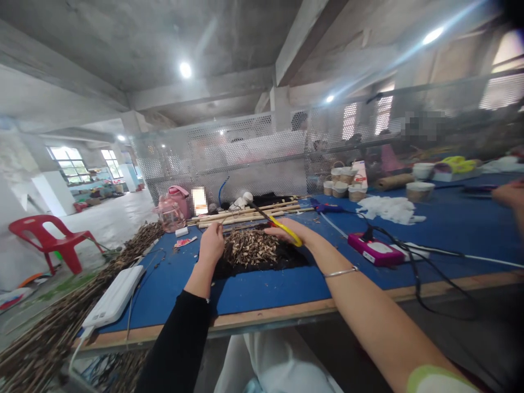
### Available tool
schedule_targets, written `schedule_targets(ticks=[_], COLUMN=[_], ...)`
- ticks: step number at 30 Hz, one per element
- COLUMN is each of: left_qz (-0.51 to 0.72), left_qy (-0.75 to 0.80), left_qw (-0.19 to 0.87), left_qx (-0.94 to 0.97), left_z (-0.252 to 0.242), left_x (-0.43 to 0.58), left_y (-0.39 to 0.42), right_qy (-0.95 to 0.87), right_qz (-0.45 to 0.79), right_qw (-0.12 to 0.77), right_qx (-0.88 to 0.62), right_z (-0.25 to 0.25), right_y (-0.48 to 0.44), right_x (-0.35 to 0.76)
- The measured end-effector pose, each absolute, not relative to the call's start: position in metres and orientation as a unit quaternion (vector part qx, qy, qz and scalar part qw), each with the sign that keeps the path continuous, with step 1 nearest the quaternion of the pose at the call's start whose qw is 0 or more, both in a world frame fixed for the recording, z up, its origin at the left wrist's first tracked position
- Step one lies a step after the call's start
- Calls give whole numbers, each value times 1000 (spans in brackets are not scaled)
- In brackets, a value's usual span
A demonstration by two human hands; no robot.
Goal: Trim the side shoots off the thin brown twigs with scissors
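Observation:
My right hand (pixel 285 231) is closed around a pair of scissors with yellow and red handles (pixel 291 233), whose dark blades point up and to the left. It hovers over the right side of a pile of short brown cut twig pieces (pixel 251 248). That pile lies on a black cloth (pixel 286 261) spread over the blue tabletop. On the pile's left side, my left hand (pixel 212 243) has its fingers pinched together; what they hold, if anything, is too small to make out. Light wooden sticks (pixel 245 214) lie just behind the pile.
Long dry stalks (pixel 53 327) are heaped left of the table, beside a white power bank (pixel 114 295). A purple power strip (pixel 374 250) with black cables, white fluff (pixel 391 209) and paper cups (pixel 339 188) are on the right. Another person's hand (pixel 510 194) shows at the right edge.

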State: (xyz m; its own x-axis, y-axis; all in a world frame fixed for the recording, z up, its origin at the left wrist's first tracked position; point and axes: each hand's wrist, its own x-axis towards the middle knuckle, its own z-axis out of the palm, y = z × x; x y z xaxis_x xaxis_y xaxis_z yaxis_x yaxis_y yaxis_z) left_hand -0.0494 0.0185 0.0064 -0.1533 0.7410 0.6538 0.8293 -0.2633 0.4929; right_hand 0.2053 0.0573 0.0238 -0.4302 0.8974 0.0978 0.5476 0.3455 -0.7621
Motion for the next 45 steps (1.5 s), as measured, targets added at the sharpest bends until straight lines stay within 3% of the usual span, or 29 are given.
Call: schedule_targets(ticks=[2, 5, 8, 13, 18, 22, 28, 40, 45], left_qz=[-556, -683, -711, -679, -670, -650, -625, -617, -638], left_qy=[-596, -552, -456, -342, -352, -390, -415, -391, -363], left_qw=[-7, -202, -432, -586, -570, -554, -533, -540, -566], left_qx=[-579, -434, -315, -282, -319, -345, -391, -418, -375], left_z=[10, 23, 37, 28, 12, 13, 11, 5, 10], left_x=[-43, -28, -14, -13, -11, 6, 18, 14, 2], left_y=[20, 26, 32, 30, 19, 10, 3, 3, 6], right_qy=[-771, -775, -787, -783, -747, -634, -559, -567, -604], right_qz=[200, 168, 143, 140, 190, 439, 598, 607, 601], right_qw=[314, 312, 303, 308, 355, 461, 454, 440, 375], right_qx=[-517, -523, -518, -522, -529, -438, -352, -342, -365], right_z=[21, 17, 14, 8, 10, 13, 8, 4, 10], right_y=[70, 87, 96, 100, 92, 67, 37, 35, 41], right_x=[196, 182, 173, 175, 175, 160, 142, 140, 160])
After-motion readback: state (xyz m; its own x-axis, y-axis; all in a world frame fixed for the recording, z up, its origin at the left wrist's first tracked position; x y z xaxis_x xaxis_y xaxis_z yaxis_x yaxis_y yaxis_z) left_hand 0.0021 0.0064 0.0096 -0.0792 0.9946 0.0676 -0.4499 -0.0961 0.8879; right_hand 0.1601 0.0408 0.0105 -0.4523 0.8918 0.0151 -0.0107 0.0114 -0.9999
